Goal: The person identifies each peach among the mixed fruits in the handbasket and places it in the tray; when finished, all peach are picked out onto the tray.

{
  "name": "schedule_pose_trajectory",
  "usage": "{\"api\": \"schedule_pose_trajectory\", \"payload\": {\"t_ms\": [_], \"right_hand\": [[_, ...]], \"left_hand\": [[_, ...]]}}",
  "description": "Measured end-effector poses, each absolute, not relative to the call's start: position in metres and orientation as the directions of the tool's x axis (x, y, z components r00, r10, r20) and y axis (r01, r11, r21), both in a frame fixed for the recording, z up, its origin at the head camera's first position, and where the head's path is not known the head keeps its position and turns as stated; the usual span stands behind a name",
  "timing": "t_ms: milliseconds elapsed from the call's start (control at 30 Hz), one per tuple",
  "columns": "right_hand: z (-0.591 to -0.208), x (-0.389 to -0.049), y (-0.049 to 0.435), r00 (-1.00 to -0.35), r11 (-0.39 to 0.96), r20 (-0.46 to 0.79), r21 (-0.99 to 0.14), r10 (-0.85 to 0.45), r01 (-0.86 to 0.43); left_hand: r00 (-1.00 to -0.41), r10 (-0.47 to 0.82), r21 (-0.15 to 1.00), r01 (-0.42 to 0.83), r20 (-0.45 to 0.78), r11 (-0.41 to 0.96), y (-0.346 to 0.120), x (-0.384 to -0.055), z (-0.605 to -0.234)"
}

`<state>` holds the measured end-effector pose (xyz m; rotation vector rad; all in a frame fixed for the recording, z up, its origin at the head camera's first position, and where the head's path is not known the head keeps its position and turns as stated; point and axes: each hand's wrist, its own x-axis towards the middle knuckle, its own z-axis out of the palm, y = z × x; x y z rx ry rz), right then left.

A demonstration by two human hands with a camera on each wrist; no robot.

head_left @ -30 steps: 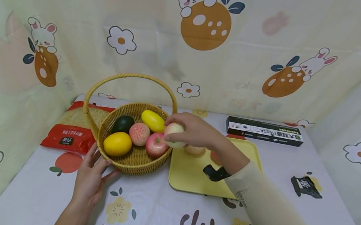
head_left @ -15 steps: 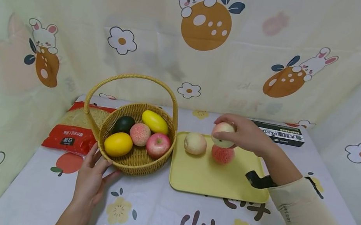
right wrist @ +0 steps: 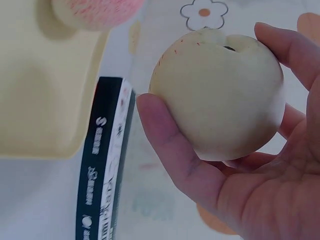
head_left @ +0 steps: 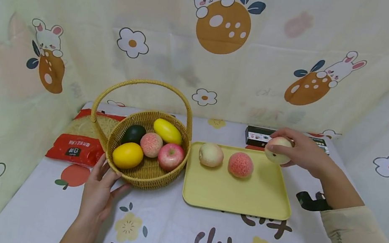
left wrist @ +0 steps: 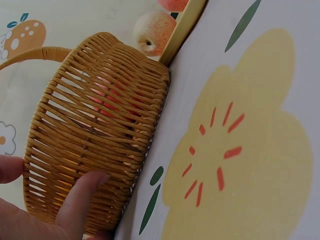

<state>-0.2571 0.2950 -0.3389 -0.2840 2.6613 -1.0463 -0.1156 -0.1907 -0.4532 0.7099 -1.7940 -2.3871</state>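
My right hand (head_left: pixel 300 153) grips a pale peach (right wrist: pixel 220 95) with a dark dimple, thumb on one side and fingers on the other. In the head view it is over the back right corner of the yellow tray (head_left: pixel 228 195). On the tray lie another pale peach (head_left: pixel 211 154) and a speckled red peach (head_left: pixel 241 165). My left hand (head_left: pixel 101 191) rests against the near left side of a wicker basket (head_left: pixel 148 183), with its thumb (left wrist: pixel 82 200) extended along the wall. Inside are a yellow lemon (head_left: pixel 127 155), a dark green avocado (head_left: pixel 134 134), a pink peach (head_left: pixel 151 144), a red apple (head_left: pixel 170 157) and a yellow mango (head_left: pixel 168 131).
A red food bag (head_left: pixel 75 149) lies left of the basket, partly behind it. Behind the tray stands a long black pasta box (head_left: pixel 256 135), partly covered by my right hand. The basket's tall handle (head_left: pixel 147 82) arches above the fruit. A patterned curtain (head_left: pixel 158 60) encloses the table.
My right hand has carried the pale peach rightward from the basket's rim, across the tray to its far right corner, uncovering the two peaches there. My left hand has stayed at the basket.
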Motion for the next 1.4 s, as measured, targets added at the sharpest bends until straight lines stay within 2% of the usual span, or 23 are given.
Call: {"api": "schedule_pose_trajectory", "payload": {"t_ms": [633, 1100, 1400], "right_hand": [[-0.403, -0.277, 0.314, -0.916, 0.713, -0.320, -0.699, -0.242, 0.056], [-0.413, -0.279, 0.304, -0.891, 0.763, -0.390, -0.641, -0.232, 0.082], [-0.404, -0.278, 0.301, -0.882, 0.796, -0.403, -0.603, -0.246, 0.054]], "left_hand": [[-0.889, -0.322, 0.924, -0.227, -0.326, -0.308, -0.191, -0.115, -0.450], [-0.886, -0.328, 0.925, -0.229, -0.327, -0.303, -0.191, -0.114, -0.449], [-0.886, -0.329, 0.924, -0.228, -0.328, -0.307, -0.191, -0.115, -0.450]]}}
